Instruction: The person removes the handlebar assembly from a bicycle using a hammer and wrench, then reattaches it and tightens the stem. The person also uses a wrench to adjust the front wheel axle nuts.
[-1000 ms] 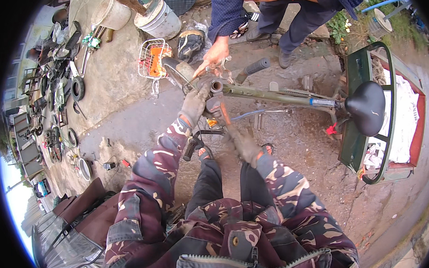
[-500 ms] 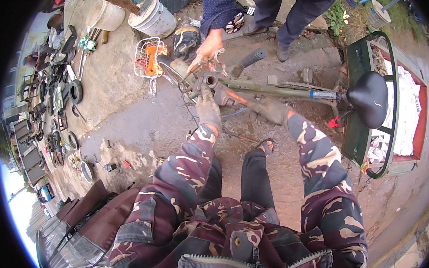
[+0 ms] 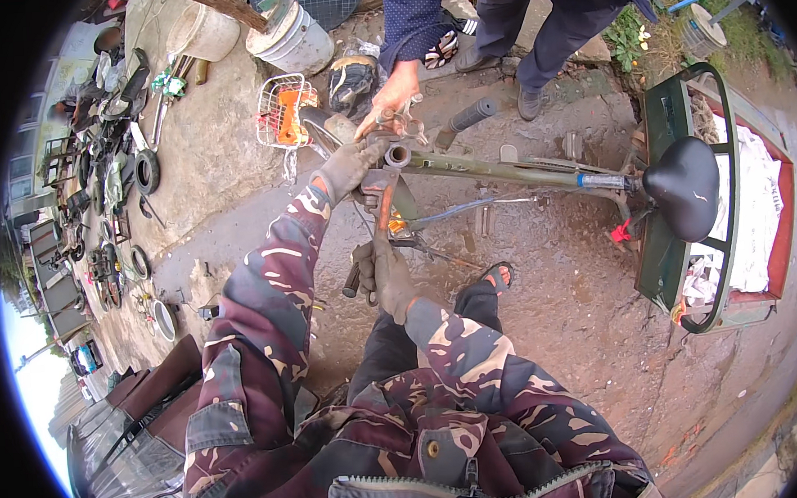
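My left hand (image 3: pixel 345 166), in a grey glove, grips the bicycle's front end beside the open head tube (image 3: pixel 397 157). Just below the tube is a red-orange pipe wrench (image 3: pixel 381 205), its jaws at the metal there. My right hand (image 3: pixel 388 278), also gloved, holds the wrench handle from below. The olive frame (image 3: pixel 480 165) runs right to a black saddle (image 3: pixel 679 187). A co-worker's hand (image 3: pixel 395 98) touches metal fittings (image 3: pixel 408 122) at the front, just beyond my left hand. A black handlebar grip lies partly behind my right hand.
A wire basket with orange items (image 3: pixel 276 111) and buckets (image 3: pixel 288 40) are beyond. The co-worker's legs (image 3: pixel 533 71) stand opposite. A green-railed cart with white sacks (image 3: pixel 749 222) is at right; tyres and parts (image 3: pixel 145 172) lie at left, dark covers (image 3: pixel 133 421) lower left.
My right hand and the wrench handle have swung from the right round to point down toward me. My left hand has shifted up and left at the bicycle's front end.
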Demonstrator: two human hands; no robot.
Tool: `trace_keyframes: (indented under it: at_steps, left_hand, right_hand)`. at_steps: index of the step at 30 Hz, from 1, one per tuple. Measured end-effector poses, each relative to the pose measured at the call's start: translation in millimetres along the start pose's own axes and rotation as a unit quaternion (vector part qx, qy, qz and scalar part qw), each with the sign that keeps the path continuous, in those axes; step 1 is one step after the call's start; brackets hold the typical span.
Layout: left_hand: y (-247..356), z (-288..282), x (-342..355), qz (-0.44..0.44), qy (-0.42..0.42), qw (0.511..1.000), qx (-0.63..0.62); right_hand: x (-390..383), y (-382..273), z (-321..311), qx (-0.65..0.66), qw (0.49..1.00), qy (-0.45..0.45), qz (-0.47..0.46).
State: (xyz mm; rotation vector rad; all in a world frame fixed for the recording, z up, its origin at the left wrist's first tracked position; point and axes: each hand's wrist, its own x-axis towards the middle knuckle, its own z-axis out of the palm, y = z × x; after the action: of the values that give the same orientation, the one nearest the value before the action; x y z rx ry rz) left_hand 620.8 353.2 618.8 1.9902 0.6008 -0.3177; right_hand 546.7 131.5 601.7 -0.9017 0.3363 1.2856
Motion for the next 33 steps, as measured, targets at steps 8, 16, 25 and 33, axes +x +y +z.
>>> trace_keyframes:
  at_steps: [8, 16, 25, 33]
  left_hand:
    - [-4, 135, -6, -0.101, 0.38, 0.861, -0.323]
    - [-40, 125, -3, -0.06, 0.289, 0.891, -0.344]
    - [-4, 1, 5, -0.016, -0.037, 0.988, -0.147]
    - [4, 136, -12, -0.102, 0.34, 0.881, -0.312]
  right_hand:
    - [-8, -202, -112, -0.548, 0.831, -0.036, 0.088]
    - [-1, -188, -123, -0.522, 0.846, -0.074, 0.081]
    - [9, 18, -4, -0.01, 1.0, 0.011, 0.008]
    - [17, -207, -128, -0.594, 0.799, -0.07, 0.059]
